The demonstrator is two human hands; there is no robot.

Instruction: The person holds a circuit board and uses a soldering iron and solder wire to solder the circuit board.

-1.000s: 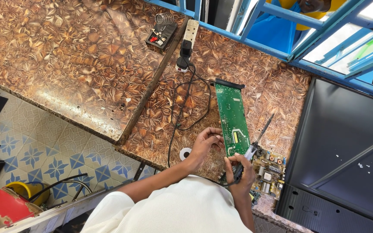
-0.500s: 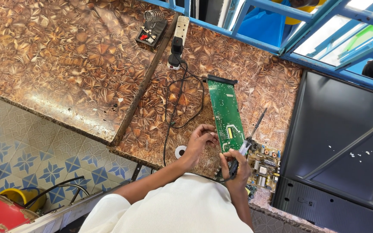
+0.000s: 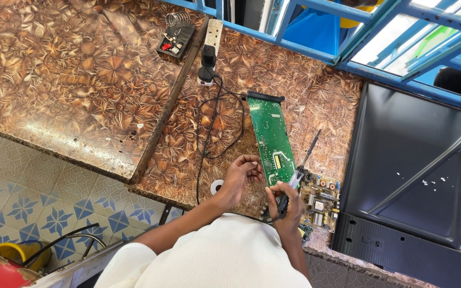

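A long green circuit board (image 3: pixel 271 133) lies on the brown patterned tabletop (image 3: pixel 316 106). My left hand (image 3: pixel 243 176) rests with bent fingers at the board's near left edge, touching it. My right hand (image 3: pixel 286 202) grips a soldering iron (image 3: pixel 297 173) whose thin tip points up and away, to the right of the green board. A second board (image 3: pixel 320 200) with yellowish parts lies just right of my right hand. A black cable (image 3: pixel 214 128) runs from the iron up to a white power strip (image 3: pixel 211 40).
A dark flat television back (image 3: pixel 417 176) lies at the right. A small black stand with a coiled spring (image 3: pixel 175 37) sits at the far edge. A small white ring (image 3: pixel 217 186) lies left of my left hand. Blue window bars (image 3: pixel 358 48) run behind; tiled floor (image 3: pixel 38 197) below left.
The view has shifted slightly, with the table sliding upward in the picture. My hands stay at the near end of the green board with the soldering iron held.
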